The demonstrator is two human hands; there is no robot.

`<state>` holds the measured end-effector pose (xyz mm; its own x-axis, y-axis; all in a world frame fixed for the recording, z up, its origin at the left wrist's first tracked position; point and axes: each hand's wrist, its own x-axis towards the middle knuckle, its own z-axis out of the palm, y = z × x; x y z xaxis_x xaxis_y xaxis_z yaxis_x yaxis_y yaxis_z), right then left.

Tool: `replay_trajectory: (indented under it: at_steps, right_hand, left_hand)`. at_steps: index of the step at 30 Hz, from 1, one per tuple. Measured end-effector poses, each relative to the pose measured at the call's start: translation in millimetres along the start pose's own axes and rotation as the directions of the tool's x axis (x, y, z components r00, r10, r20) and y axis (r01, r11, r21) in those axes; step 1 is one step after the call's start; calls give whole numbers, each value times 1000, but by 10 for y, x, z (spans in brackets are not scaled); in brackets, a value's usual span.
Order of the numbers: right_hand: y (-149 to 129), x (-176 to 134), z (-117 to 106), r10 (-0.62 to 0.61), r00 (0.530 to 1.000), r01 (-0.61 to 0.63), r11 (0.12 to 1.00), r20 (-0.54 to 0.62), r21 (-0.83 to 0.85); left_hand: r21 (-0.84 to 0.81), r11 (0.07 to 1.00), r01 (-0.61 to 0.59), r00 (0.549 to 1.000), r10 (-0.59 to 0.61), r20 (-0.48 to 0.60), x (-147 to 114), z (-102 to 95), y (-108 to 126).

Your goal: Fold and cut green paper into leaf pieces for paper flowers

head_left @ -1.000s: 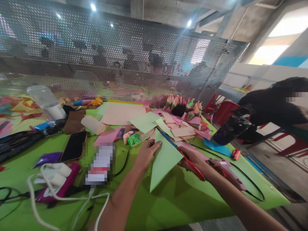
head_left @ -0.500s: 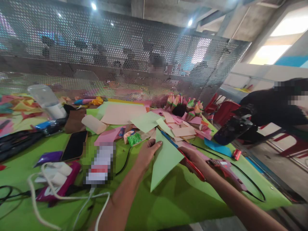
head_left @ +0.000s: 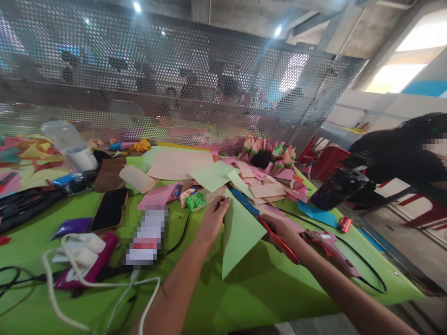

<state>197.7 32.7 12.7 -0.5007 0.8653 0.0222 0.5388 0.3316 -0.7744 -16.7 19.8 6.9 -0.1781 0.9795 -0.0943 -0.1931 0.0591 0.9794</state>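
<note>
My left hand (head_left: 212, 218) pinches the upper left edge of a light green paper sheet (head_left: 242, 239), which hangs as a folded, pointed shape above the table. In my right hand (head_left: 279, 228) is a pair of scissors (head_left: 246, 201) with red handles and blue blades. The blades point up and left along the paper's upper right edge; whether they are cutting into it I cannot tell. Just beyond lie another light green sheet (head_left: 213, 176) and pale paper strips (head_left: 267, 190). A green shiny packet (head_left: 196, 201) rests left of the paper.
A pink glue gun (head_left: 331, 251) with a black cord lies at right, near a dark bottle (head_left: 335, 188). Paper cones (head_left: 256, 146) stand at the back. Phones (head_left: 110, 209), a magenta power strip (head_left: 84, 267) and white cables occupy the left. A person (head_left: 401, 153) sits at far right.
My left fingers have shifted slightly up and left on the paper's edge. The paper's lower tip has swung a little to the right, and the scissor blades show more broadly.
</note>
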Motion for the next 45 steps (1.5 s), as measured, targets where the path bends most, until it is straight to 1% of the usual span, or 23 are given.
replay_trajectory:
  at_steps: [2, 4, 7, 9, 13, 15, 19, 21, 23, 28, 32, 35, 40, 43, 45]
  right_hand:
    - [-14, -6, 7, 6, 1000, -6, 1000, 18, 31]
    - [-17, -11, 3, -1, 1000, 0, 1000, 25, 27]
    - [0, -16, -14, 18, 1000, -18, 998, 15, -58]
    - [11, -17, -23, 28, 999, -25, 995, 33, -97]
    - [-3, -19, -20, 0, 998, 6, 996, 63, -86]
    - [-17, -27, -26, -12, 998, 17, 995, 60, -94]
    - [-35, -73, -75, -62, 995, 72, 989, 81, -129]
    - [-30, -102, -98, -73, 992, 83, 991, 103, -103]
    - [-6, -123, -102, -59, 992, 67, 995, 109, -71]
    - [111, -119, -57, -28, 991, 28, 1000, 134, 0]
    - [167, -99, -31, -11, 989, 3, 998, 149, 57]
    - [123, -96, -31, 21, 989, -34, 996, 145, 86]
    - [-47, -77, -45, 78, 982, -102, 985, 175, 136]
    - [-89, -40, -57, 80, 983, -101, 987, 165, 121]
    - [-83, -14, -63, 54, 988, -70, 992, 146, 103]
  left_hand:
    - [39, 998, -47, 999, 47, 12, 15, -13, -29]
    - [64, 996, -70, 998, 69, 11, 28, -19, -50]
    - [69, 996, -63, 998, 63, 5, 30, -15, -58]
    - [67, 997, -50, 999, 48, 17, 15, -6, -46]
    - [64, 998, -18, 998, 14, 69, -21, 8, -13]
    - [31, 1000, -4, 999, 3, 49, -21, 10, -2]
    - [-94, 996, 2, 999, -5, -32, 4, 7, 13]
    - [-126, 992, 8, 999, -12, -38, 11, 8, 18]
    - [-127, 992, 17, 999, -21, -32, 9, 10, 18]
    - [-79, 997, 19, 1000, -18, 10, -3, 11, -4]
    - [-38, 999, 9, 1000, -9, 8, 4, 6, -25]
    - [-32, 999, 14, 1000, -14, 14, 7, 12, -26]
    - [-10, 998, 58, 996, -57, 68, -26, 46, -7]
    - [-4, 998, 62, 994, -61, 86, -46, 64, -6]
    - [-4, 998, 59, 994, -58, 95, -51, 71, -9]
